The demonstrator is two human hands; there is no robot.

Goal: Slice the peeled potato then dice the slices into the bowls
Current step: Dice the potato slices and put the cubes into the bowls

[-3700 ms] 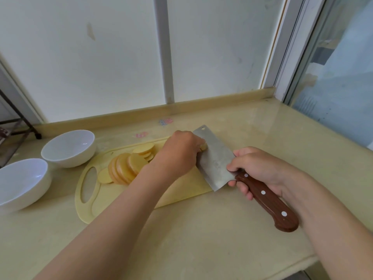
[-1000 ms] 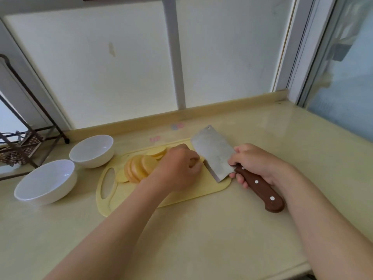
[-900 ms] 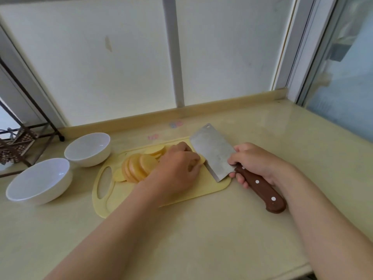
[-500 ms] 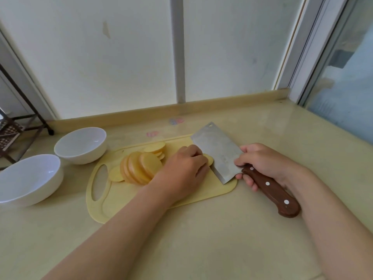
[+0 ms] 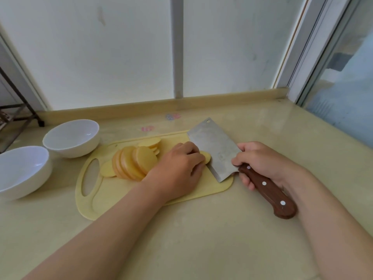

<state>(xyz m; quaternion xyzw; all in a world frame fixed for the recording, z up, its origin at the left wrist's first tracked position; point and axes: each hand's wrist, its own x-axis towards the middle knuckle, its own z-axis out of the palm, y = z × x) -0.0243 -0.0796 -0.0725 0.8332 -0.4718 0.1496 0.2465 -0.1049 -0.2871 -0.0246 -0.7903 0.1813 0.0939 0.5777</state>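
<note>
Under left hand (image 5: 177, 168), potato piece (image 5: 206, 157) largely covered; only one end seen, beside cleaver (image 5: 216, 146) blade. Handle front wrapped by right hand (image 5: 260, 160). At left edge, nearer bowl (image 5: 22, 170) and metal rack (image 5: 41, 123) cut off. Counter stickers (image 5: 172, 116) too blurred to be read.

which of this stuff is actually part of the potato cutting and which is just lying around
In the job: cleaver, gripped by the right hand; potato piece under the left hand; cut slices; cutting board; far bowl and near bowl, both empty.
Just lying about: metal rack at the left edge; small stickers on the counter.
</note>
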